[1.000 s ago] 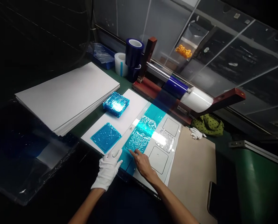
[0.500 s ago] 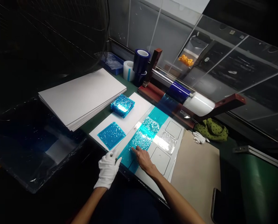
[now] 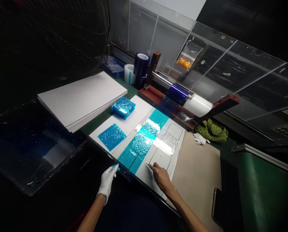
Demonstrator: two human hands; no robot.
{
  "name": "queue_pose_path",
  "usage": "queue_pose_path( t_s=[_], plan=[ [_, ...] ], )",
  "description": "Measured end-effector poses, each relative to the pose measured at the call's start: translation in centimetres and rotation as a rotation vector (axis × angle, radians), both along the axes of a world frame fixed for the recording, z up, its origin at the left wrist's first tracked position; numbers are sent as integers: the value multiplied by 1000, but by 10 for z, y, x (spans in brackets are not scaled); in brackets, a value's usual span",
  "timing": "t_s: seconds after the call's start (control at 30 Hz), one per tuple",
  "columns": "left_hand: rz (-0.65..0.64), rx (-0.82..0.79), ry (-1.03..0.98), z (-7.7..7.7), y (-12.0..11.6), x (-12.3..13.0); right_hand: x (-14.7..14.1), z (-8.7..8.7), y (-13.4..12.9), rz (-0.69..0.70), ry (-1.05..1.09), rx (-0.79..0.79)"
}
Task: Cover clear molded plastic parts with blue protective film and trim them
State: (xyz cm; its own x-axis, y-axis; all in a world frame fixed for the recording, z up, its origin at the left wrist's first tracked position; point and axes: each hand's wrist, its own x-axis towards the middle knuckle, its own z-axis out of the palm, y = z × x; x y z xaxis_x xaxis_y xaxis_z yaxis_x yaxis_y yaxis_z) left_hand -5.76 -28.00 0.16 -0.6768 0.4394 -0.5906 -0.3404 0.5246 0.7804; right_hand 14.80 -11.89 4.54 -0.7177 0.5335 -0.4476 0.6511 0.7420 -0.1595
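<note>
My left hand (image 3: 107, 181), in a white glove, is closed with its fingertips on a small bit of teal film (image 3: 115, 167) at the near edge of the white board (image 3: 144, 174). My bare right hand (image 3: 162, 178) is over the board, fingers pressed together, beside a black-outlined rounded square; a pale tip shows at its fingers, too small to name. A teal film strip (image 3: 126, 157) lies across the board, with crinkled, shiny patches. To its left lie a single blue crinkled square (image 3: 112, 137) and a stack of them (image 3: 123, 107).
A stack of white sheets (image 3: 82, 100) lies left. Behind are tape rolls (image 3: 142, 64), a blue tray (image 3: 113, 67) and a roller stand (image 3: 227, 102) holding blue and white rolls. At right are a brown board (image 3: 197, 174), white glove (image 3: 200, 139), green pouch (image 3: 213, 130) and phone (image 3: 217, 207).
My right hand has moved off the teal strip, rightward and toward me. My left hand has drawn slightly down and closed at the board's edge. The whole view has shifted a little.
</note>
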Motion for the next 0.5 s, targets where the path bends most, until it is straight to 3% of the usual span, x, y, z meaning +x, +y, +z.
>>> queue_pose_path(
  t_s=[0.27,0.4,0.5],
  plan=[
    [137,92,-43,14,-9,-3,33,-4,-11,-121,174,7],
    [227,91,-37,16,-6,-42,31,2,-9,-188,363,-30],
    [264,77,-11,16,11,-82,25,10,-5,-220,454,-53]
  ],
)
